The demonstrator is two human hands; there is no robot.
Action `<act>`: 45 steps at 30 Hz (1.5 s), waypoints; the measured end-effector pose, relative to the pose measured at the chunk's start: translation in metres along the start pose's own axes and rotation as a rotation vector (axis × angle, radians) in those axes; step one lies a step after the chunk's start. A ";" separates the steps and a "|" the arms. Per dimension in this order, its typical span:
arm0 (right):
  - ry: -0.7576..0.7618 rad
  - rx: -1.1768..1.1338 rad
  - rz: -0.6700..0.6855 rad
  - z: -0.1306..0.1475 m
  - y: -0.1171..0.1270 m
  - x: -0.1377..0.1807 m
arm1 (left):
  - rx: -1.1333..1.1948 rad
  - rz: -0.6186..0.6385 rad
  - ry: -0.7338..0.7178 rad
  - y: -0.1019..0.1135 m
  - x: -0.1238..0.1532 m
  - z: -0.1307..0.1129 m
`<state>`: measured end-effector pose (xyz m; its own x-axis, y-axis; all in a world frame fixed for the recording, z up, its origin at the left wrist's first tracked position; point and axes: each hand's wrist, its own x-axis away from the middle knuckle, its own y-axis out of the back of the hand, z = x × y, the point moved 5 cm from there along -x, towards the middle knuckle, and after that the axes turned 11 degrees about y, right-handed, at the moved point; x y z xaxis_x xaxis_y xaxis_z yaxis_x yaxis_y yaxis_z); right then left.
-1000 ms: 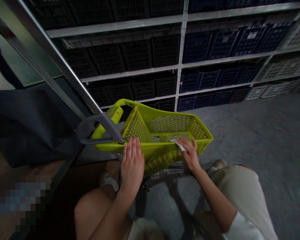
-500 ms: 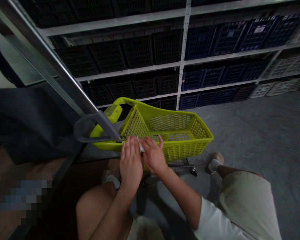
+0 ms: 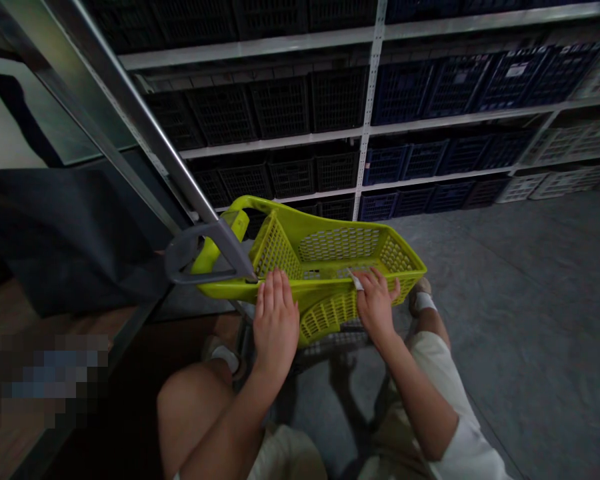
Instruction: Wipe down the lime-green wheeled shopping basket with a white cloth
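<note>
A lime-green shopping cart stands before me, its basket walls pierced with holes. My left hand lies on the near rim, close to the grey pointed end of a long metal pole. Its fingers are straight and side by side, with nothing visible in them. Farther right along that rim, my right hand presses a small white cloth or tissue against the edge. Only a corner of the white piece shows beside the fingers; the rest is hidden under the hand.
A metal pole with a grey looped handle slants over the cart's left end. Behind are white shelves with black crates and blue crates. Grey floor extends right. My legs flank the cart's near side.
My right hand has slid right along the rim with the white piece, away from my left hand. My left hand has shifted slightly right. My right leg has moved inward.
</note>
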<state>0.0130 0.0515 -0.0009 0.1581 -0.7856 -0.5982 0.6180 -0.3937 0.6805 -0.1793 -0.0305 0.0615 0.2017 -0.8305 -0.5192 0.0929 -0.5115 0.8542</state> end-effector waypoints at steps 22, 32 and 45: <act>0.019 -0.041 0.041 0.047 -0.020 0.008 | -0.001 0.011 -0.007 -0.003 0.001 0.014; 0.227 -0.132 0.148 0.084 -0.028 0.010 | 0.000 -0.016 -0.033 -0.003 0.003 0.016; 0.163 -0.246 0.142 0.118 -0.030 -0.004 | -0.018 -0.030 -0.032 -0.002 0.003 0.013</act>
<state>-0.0977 0.0105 0.0312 0.3647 -0.7302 -0.5778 0.7452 -0.1432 0.6513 -0.1919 -0.0347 0.0577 0.1675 -0.8218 -0.5447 0.1158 -0.5323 0.8386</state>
